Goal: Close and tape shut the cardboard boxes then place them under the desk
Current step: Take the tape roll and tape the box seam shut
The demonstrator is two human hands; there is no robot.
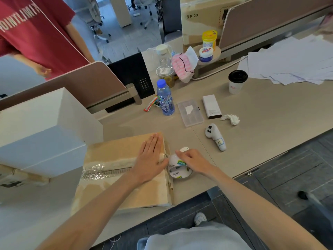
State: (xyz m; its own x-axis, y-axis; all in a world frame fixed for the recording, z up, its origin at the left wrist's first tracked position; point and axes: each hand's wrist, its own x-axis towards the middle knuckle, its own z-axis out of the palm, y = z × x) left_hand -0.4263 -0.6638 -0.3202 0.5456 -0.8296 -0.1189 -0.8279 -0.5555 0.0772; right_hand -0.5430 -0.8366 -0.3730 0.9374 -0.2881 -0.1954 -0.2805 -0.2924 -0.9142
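Head view: box [124, 170], flaps shut, lay on the near part of the desk [252, 132], toward its left end. The seam was partly hidden by the left hand [150, 159] and its forearm, and the near-left corner was washed out and hard to make out. The box was flat-topped brown cardboard with pale, scuffed patches. A glossy, crinkled strip of clear tape ran along the seam.

The left hand lay flat on the top by the right edge, fingers straight and together, pressing down. The right hand [193, 160], just beside that edge, curled over the tape roll [179, 168] and gripped it. The roll, a ring with a white label, was half covered by the fingers.

A tall white box [41, 130] stood against the cardboard's left. Farther out on the desk lay a white controller [216, 137], a clear case [190, 112], a blue bottle [164, 98], a lidded cup [237, 81] and loose papers [292, 64], these cut off at the right.
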